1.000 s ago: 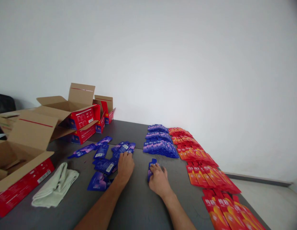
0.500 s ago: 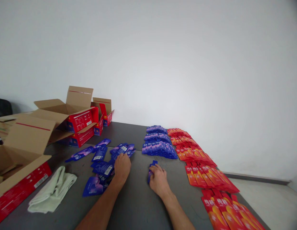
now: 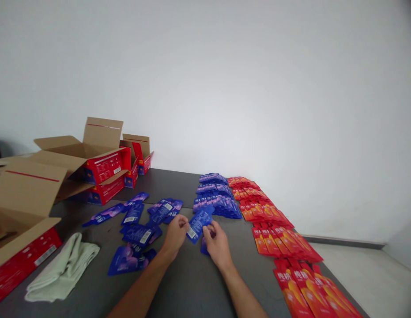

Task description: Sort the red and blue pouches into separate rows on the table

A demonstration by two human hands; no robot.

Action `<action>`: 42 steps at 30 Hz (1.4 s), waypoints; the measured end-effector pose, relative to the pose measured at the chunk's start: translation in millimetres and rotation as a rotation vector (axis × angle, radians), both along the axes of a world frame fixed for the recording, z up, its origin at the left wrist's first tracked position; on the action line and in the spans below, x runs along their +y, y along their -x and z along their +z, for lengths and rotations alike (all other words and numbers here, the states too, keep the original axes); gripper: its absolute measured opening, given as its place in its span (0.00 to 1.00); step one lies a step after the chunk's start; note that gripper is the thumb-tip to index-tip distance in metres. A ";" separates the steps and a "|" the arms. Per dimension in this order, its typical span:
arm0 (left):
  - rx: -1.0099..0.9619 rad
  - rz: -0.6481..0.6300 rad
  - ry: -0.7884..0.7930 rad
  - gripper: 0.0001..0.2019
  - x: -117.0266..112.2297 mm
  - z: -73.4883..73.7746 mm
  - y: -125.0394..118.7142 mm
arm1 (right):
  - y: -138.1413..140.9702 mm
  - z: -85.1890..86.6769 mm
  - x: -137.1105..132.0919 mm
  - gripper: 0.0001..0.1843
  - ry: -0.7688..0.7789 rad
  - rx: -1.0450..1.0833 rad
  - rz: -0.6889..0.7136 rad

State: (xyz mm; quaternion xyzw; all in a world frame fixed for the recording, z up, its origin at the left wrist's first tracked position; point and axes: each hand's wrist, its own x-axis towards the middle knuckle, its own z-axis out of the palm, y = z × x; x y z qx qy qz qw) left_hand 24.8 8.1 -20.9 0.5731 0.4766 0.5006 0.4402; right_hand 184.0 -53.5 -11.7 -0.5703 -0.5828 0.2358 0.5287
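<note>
A blue spouted pouch (image 3: 199,224), barcode side up and slanting, is held over the table between my two hands. My left hand (image 3: 176,235) pinches its lower left edge. At its right edge, my right hand (image 3: 219,244) is closed with thumb and fingers on the pouch. Another blue pouch (image 3: 204,247) lies on the table, partly hidden beneath my right hand. Left of my hands is a loose heap of blue pouches (image 3: 136,235), some face up and some with the barcode showing. Just beyond, overlapping blue pouches (image 3: 218,204) lie in neat rows.
Rows of red-orange pouches (image 3: 284,240) run along the right side of the dark table (image 3: 188,282). Open red cartons (image 3: 107,168) stand at the back left, and another open carton (image 3: 29,265) is nearer. A folded pale cloth (image 3: 62,269) lies beside it.
My left hand has brought a blue pouch from the heap over to my right hand, which now grips it too. The view has shifted slightly.
</note>
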 end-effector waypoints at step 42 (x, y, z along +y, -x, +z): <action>0.588 -0.014 0.020 0.04 -5.6 -13.1 -19.3 | -35.0 0.2 -13.0 0.40 0.282 -0.563 0.268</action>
